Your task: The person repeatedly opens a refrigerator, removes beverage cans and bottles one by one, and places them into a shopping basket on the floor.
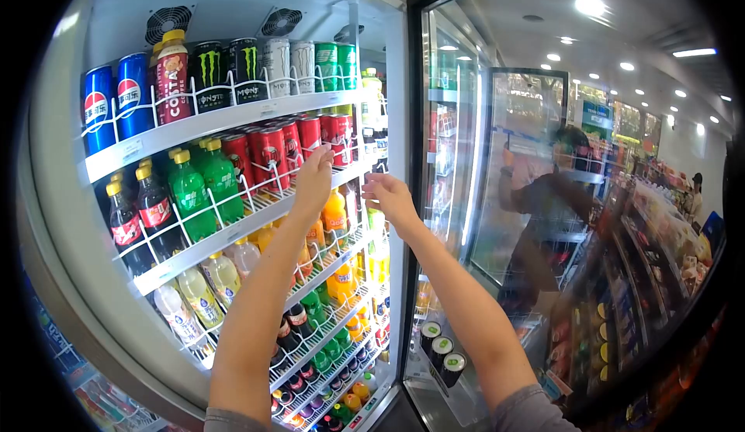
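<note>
Both my bare hands reach up into an upright drinks fridge. My left hand (313,179) is raised in front of the red cans (269,155) on the second shelf, next to the white wire rail. Its fingers point upward, and nothing shows in them; whether they touch the rail or a can, I cannot tell. To its right, my right hand (392,201) has its fingers apart and slightly bent, holding nothing, near the right end of that shelf. Below the hands stand orange drink bottles (334,213). Green bottles (188,196) are left of the red cans.
Blue cans (98,110), a coffee bottle (172,79) and black cans (209,71) fill the top shelf. The glass door (535,277) stands open on the right, reflecting a person and store shelves. Three dark cans (441,346) are low by the door.
</note>
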A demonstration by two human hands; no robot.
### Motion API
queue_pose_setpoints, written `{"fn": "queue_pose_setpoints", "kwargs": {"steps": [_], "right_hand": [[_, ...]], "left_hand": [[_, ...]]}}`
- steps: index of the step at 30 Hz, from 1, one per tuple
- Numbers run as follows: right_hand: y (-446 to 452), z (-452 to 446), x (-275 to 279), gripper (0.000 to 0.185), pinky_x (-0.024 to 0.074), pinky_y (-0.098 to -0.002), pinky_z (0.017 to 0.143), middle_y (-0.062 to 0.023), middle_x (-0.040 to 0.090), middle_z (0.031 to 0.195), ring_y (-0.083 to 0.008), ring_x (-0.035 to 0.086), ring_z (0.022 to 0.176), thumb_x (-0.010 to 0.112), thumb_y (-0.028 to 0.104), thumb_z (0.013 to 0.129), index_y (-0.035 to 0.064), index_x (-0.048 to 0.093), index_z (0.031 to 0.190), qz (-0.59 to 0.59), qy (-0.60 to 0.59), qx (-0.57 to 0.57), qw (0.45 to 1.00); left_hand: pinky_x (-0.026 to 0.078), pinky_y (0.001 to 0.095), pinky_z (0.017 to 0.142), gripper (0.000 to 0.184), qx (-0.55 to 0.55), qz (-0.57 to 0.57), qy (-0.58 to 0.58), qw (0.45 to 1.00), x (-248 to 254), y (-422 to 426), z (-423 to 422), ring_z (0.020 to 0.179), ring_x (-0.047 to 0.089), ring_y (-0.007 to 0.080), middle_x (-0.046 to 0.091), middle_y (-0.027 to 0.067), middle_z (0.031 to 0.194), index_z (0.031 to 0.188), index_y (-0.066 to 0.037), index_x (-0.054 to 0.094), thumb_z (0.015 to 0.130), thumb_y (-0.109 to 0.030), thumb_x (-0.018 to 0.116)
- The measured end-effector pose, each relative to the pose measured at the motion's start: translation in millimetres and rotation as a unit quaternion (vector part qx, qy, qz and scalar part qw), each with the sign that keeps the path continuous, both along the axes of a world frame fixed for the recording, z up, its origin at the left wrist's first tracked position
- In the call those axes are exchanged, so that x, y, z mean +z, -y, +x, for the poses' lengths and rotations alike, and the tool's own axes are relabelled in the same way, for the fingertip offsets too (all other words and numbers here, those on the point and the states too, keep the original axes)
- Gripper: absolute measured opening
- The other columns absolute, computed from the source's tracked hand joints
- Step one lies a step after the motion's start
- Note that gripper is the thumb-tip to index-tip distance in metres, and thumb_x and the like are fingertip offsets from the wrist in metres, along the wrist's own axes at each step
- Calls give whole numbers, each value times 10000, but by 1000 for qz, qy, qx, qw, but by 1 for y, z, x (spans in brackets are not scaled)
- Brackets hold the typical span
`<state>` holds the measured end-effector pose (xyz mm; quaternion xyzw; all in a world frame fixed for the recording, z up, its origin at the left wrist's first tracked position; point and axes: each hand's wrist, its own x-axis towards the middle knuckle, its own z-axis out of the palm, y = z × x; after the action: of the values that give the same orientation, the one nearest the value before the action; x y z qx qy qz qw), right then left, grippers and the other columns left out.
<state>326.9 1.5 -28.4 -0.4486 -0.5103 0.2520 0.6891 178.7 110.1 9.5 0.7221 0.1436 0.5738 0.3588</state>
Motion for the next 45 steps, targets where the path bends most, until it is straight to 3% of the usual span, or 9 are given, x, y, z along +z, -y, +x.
{"fn": "queue_pose_setpoints", "kwargs": {"steps": [10,23,24,28,30,37,39,41,45], "right_hand": [[-119,47,35,412,501,-328,962,-181,623,1199,-238,609,1127,456,6,925,-30,498,1334,78,69,-2,995],[-226,90,55,467,470,-334,967,-212,593,1298,-268,612,1149,418,10,910,-37,469,1372,121,248,-162,947],[-230,83,57,355,488,-427,910,-269,645,1112,-397,623,1055,439,-9,863,-44,568,1192,199,220,-193,935],[-225,88,67,285,484,-432,867,-265,647,1047,-402,627,999,444,-11,851,-62,558,1107,112,228,-151,955],[-231,85,67,260,481,-418,828,-252,642,1000,-389,628,937,460,-2,840,-62,542,1079,99,282,-177,938],[-210,78,76,221,510,-360,722,-163,698,894,-242,679,826,590,124,885,-29,645,1035,8,182,-122,976],[-230,96,69,286,511,-336,766,-144,701,961,-211,672,875,606,170,901,-28,636,1105,23,194,-109,975],[-233,102,62,355,511,-311,811,-125,705,1029,-180,665,924,622,215,917,-27,628,1176,32,206,-95,973],[-213,92,60,389,510,-304,843,-124,695,1071,-201,665,975,709,208,877,-20,618,1179,114,121,-94,982]], "left_hand": [[438,359,1040,478,93,155,-70,981,35,-135,46,1214,575,326,585,269,1274,1365,47,464,899,-8,368],[442,431,1007,452,224,70,-243,941,40,-169,78,1192,554,392,562,294,1268,1336,59,473,943,-163,455],[440,435,1007,452,215,65,-252,941,41,-172,81,1200,546,395,548,302,1281,1328,66,472,946,-176,459],[447,448,983,367,203,39,-265,942,43,-175,86,1162,562,406,582,288,1231,1225,48,544,949,-178,458],[456,455,952,291,200,61,-346,915,45,-173,84,1127,580,400,611,268,1176,1121,25,586,940,-165,462],[472,424,871,227,93,72,-284,951,32,-203,85,1041,616,375,651,235,1065,1064,29,588,900,-87,483],[472,415,875,258,86,84,-248,961,31,-201,85,1035,619,368,653,230,1079,1111,25,588,903,-78,475],[407,272,1012,472,71,62,-291,952,43,-170,76,1201,556,181,588,181,1311,1432,40,387,967,-15,439],[416,276,1009,489,46,68,-263,961,51,-139,70,1210,562,196,577,200,1323,1451,31,364,980,-55,463]]}}
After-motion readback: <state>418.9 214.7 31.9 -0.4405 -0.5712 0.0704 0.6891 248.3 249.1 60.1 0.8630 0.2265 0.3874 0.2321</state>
